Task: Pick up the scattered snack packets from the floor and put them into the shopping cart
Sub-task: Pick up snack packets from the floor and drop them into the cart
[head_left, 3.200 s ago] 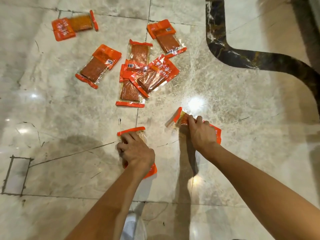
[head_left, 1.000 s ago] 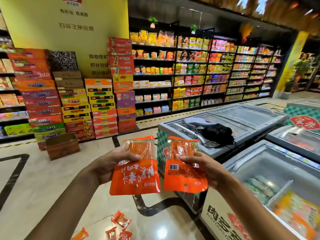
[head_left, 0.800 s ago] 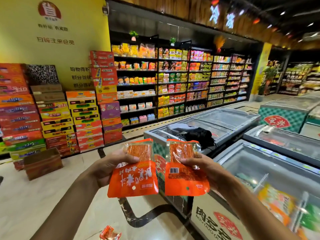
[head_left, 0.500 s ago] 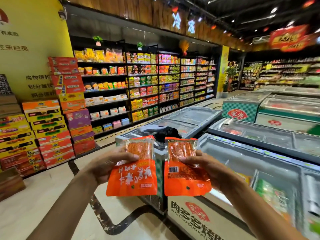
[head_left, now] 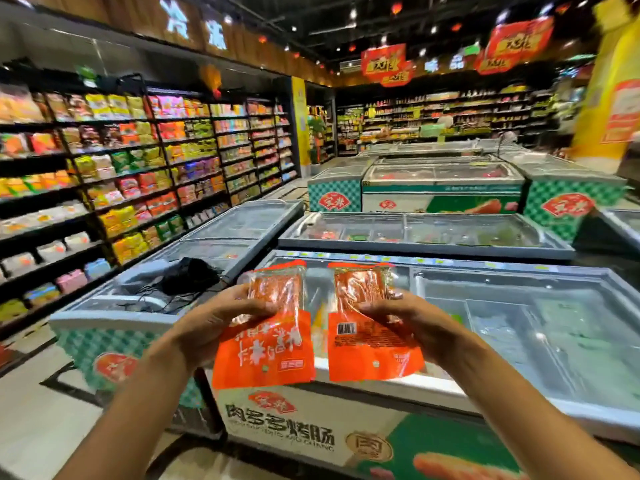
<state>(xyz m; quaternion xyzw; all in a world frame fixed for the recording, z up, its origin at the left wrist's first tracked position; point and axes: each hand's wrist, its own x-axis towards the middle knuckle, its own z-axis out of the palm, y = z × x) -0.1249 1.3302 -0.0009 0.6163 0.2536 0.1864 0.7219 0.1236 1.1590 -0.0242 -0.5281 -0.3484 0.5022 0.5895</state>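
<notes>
Gripping one packet each as before, left hand (head_left: 211,327), right hand (head_left: 415,323); view swung rightward over freezers (head_left: 485,306).

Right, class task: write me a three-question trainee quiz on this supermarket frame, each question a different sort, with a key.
1. True or false: the left hand holds a packet.
2. Which side of the right hand's packet faces the camera? A) barcode side B) blank white side C) side with a green logo
3. Fill in: the black bundle lies on a ____ lid.

Key: 1 true; 2 A; 3 freezer.
</notes>
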